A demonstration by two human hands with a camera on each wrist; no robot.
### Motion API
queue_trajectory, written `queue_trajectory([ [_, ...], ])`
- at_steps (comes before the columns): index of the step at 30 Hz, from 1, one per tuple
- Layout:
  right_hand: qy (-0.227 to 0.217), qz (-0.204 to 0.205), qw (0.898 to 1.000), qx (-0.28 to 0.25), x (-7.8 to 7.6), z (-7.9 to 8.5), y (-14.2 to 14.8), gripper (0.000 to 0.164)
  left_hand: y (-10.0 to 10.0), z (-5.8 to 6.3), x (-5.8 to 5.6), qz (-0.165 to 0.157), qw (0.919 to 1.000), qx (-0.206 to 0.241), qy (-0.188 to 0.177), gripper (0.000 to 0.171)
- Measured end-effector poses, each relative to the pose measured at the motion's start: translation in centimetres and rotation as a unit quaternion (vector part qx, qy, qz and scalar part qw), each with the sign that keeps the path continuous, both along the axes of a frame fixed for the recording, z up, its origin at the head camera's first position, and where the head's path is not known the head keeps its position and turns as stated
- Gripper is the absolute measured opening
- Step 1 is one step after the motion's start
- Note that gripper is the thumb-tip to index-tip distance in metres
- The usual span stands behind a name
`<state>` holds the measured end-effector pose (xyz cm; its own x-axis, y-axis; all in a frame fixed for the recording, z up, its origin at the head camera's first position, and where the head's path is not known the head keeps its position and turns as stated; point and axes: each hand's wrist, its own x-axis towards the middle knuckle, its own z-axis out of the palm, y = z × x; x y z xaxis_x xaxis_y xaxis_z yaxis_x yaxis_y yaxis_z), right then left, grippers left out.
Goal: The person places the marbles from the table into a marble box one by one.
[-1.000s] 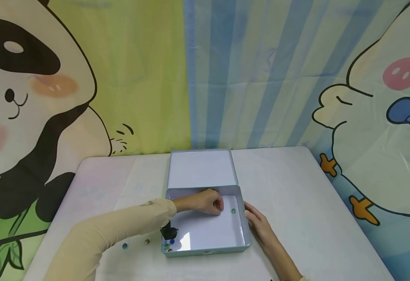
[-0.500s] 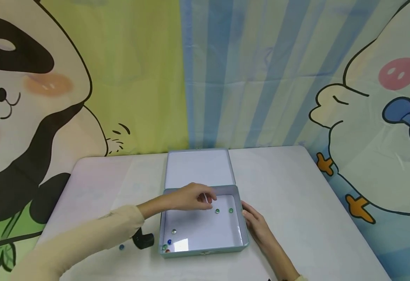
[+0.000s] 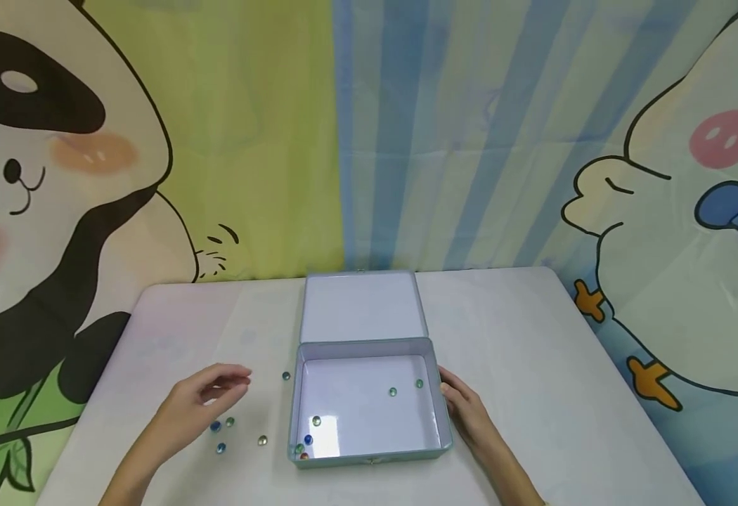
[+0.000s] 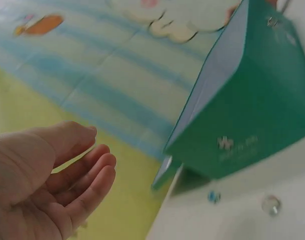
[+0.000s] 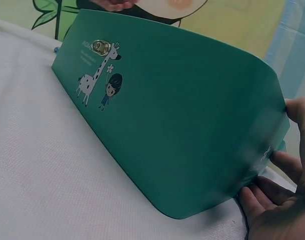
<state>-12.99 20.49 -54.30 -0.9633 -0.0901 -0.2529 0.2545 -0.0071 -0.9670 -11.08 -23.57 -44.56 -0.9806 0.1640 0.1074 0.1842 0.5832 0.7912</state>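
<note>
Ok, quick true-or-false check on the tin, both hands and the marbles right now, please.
1. The tin is closed. False: its lid stands open behind it.
2. The left hand holds a marble. False: its fingers are relaxed and hold nothing.
3. The right hand rests against the tin's right wall. True.
4. Loose marbles lie on the table left of the tin. True.
5. The tin holds no marbles. False: several lie inside, such as a green one.

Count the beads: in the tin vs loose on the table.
In tin: 6 beads
On table: 5 beads
Total: 11
</note>
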Motion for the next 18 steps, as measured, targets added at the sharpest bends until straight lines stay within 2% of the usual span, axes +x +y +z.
queue_trajectory([
  [2,-0.001,0.006,1.000,0.001,0.0,-0.1,-0.1,0.058,-1.4,-1.0,1.4,0.062,0.9978,-0.011,-0.023,0.024],
  [4,0.000,0.005,1.000,0.001,0.1,-0.1,0.0,0.058,-2.2,-2.1,2.4,0.107,0.9924,-0.013,-0.059,0.028],
  [7,0.004,0.000,1.000,-0.002,0.2,-0.1,0.3,0.056,-2.6,-3.8,3.3,0.140,0.9837,-0.001,-0.112,0.034],
  [9,0.008,0.003,1.000,-0.005,0.2,-0.1,0.4,0.056,-2.6,-4.7,3.8,0.154,0.9792,0.005,-0.132,0.034],
  [14,0.005,0.016,1.000,-0.007,0.2,0.0,0.2,0.057,-2.5,-6.1,5.0,0.178,0.9791,-0.027,-0.095,0.023],
  [18,0.002,0.017,1.000,0.000,0.2,0.1,0.0,0.057,-2.6,-7.0,5.6,0.190,0.9746,-0.059,-0.102,0.022],
])
